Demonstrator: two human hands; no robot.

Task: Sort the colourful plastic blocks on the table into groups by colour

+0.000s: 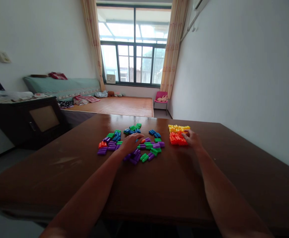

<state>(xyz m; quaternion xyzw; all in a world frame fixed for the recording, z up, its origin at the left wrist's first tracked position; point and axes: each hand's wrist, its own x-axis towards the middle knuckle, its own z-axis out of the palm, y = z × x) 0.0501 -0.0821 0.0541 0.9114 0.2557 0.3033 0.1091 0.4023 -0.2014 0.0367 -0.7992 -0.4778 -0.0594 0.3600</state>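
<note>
Small ridged plastic pieces, purple, green and blue, lie in a loose mixed pile [134, 156] on the brown table [159, 191]. My left hand [131, 142] reaches over the middle of this pile, fingers stretched forward and slightly bent. Beside its fingertips lies an orange piece [143, 141]; whether they touch is unclear. To the right, orange pieces [177, 138] sit packed in a block, with yellow pieces [177, 128] in rows just behind. My right hand [192, 137] is at the orange block's right edge, thumb and fingers closed on an orange piece there, partly hidden by the fingers.
Several red-orange pieces [102, 144] lie at the pile's left side. Beyond the table stand a low bed [119, 105] and a pink chair [161, 97]. A dark cabinet [22, 115] is at the left, and a white wall [238, 66] runs along the right.
</note>
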